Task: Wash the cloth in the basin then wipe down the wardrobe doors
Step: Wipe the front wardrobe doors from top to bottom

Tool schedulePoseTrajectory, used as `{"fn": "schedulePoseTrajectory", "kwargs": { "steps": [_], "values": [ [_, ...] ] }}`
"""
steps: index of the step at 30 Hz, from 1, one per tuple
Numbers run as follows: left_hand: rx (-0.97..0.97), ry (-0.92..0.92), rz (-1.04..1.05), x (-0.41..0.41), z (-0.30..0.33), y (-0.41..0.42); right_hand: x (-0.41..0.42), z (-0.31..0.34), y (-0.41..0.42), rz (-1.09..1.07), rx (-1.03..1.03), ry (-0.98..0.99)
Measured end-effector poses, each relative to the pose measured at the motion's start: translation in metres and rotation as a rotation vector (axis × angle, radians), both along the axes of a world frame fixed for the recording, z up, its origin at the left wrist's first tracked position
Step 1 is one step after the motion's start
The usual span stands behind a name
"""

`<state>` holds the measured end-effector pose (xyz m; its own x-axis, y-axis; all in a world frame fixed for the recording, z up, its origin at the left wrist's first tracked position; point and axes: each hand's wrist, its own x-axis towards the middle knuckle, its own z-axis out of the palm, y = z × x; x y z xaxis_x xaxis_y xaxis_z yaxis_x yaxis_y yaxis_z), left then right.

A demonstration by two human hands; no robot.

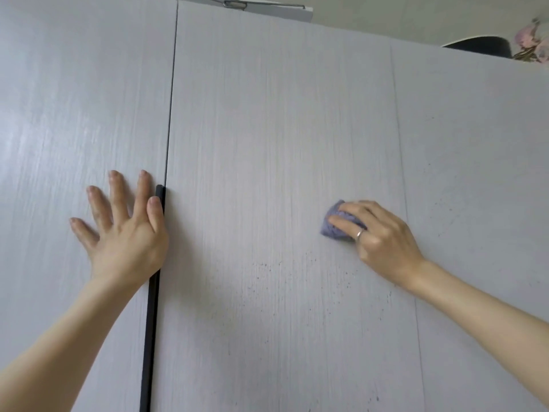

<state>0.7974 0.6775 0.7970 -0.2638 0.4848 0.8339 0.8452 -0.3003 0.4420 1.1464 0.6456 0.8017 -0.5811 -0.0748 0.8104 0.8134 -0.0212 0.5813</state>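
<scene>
Pale grey woodgrain laminate: wardrobe doors (267,144) fill almost the whole view, seen from close in.
Left door (74,114): under the left hand, no specks showing on the visible part.
Left hand (124,230): fingers spread and straight, palm flat against the left door, holds nothing; looks like bracing only.
Handle strip (153,307): black, vertical, touching the thumb side of the left hand, running down past the wrist along the door gap.
Middle door (282,292): between the two hands; dark specks scattered below and left of the right hand.
Cloth (334,223): small purple-blue wad, pressed onto the middle door, poking out past the fingertips of the right hand.
Right hand (383,239): fingers curled over the cloth, gripping it against the panel; ring on one finger.
Right panel (475,173): beyond a thin seam just right of the right hand, faint dots and marks there too.
On top: white board edge with a wire clip (237,3) above the middle door, dark rounded object (478,46) and pale flowers (534,40) far up-right of the right hand.
Done, as judged: basin not in view, wash step presumably over since cloth is on the door; dampness cannot be told.
In hand: wiping the middle door at about hand height.
Left: speckled patch below the right hand, right panel, lower door areas out of view; coverage of the left door not verifiable.
</scene>
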Motion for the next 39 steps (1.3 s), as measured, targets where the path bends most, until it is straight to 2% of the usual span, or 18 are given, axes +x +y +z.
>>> {"fn": "schedulePoseTrajectory", "kwargs": {
  "steps": [3,5,8,10,13,15,18,21,23,26,31,35,37,39],
  "values": [
    [0.014,-0.006,0.003,0.000,0.000,0.001,-0.001,0.067,-0.005,0.015,0.028,0.283],
    [0.013,-0.004,0.009,-0.001,-0.001,0.002,-0.002,0.102,-0.008,-0.019,-0.022,0.505],
    [0.017,-0.001,0.012,-0.001,-0.001,0.002,-0.005,0.098,-0.005,-0.003,-0.060,0.658],
    [0.018,-0.003,0.008,0.000,-0.001,0.001,-0.007,0.056,-0.007,0.023,-0.054,0.610],
    [0.035,-0.024,-0.006,0.003,-0.001,0.000,-0.002,-0.019,-0.017,-0.019,-0.045,0.383],
    [0.039,-0.042,-0.013,0.005,-0.001,0.000,0.005,-0.029,-0.023,-0.081,-0.101,0.316],
    [0.053,-0.050,-0.020,0.007,-0.001,0.001,0.006,0.015,-0.024,-0.103,-0.182,0.391],
    [0.064,-0.048,-0.016,0.005,-0.001,0.002,0.007,0.084,-0.017,-0.110,-0.090,0.577],
    [0.074,-0.049,-0.008,0.006,-0.002,0.004,0.010,0.117,-0.016,-0.137,-0.104,0.686],
    [0.084,-0.059,-0.011,0.007,-0.004,0.005,0.014,0.124,-0.014,-0.099,-0.127,0.737],
    [0.101,-0.058,-0.031,0.004,-0.003,0.007,0.019,0.034,-0.002,0.025,-0.047,0.754],
    [0.067,-0.034,-0.020,0.003,-0.011,0.005,0.020,-0.054,-0.005,0.046,-0.037,0.604],
    [0.054,-0.009,-0.012,0.002,-0.017,0.004,0.022,-0.066,-0.011,0.021,-0.102,0.531],
    [0.055,0.014,-0.009,0.001,-0.020,0.003,0.019,-0.043,-0.017,0.030,-0.173,0.557]
  ]
}}
